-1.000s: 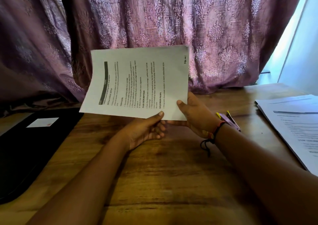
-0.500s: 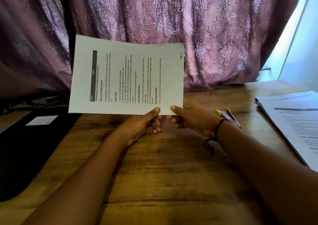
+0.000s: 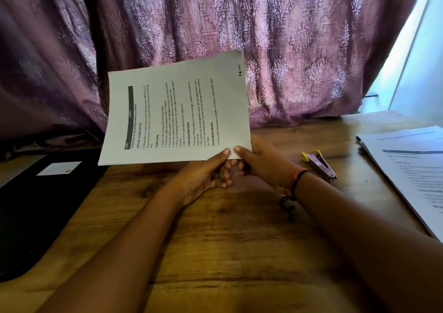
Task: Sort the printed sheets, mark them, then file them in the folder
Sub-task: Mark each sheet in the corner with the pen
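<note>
Pinching the printed sheet's [image 3: 177,113] lower edge, left hand [image 3: 203,178] and right hand [image 3: 261,166] grip together.

Bench [image 3: 239,240]: brown wood, visible grain, smooth, soft sheen.
Printed sheet [image 3: 177,118]: matt white paper, black print.
Stack of sheets [image 3: 407,169], right edge: same matt paper.
Folder [image 3: 36,205], left edge: black, matt; white paper label [image 3: 58,168].
Stapler [image 3: 318,164]: lilac body, yellow plastic-looking ends, slight gloss.
Curtain [image 3: 299,49], behind far edge: mauve cloth, raised shiny pattern.
</note>
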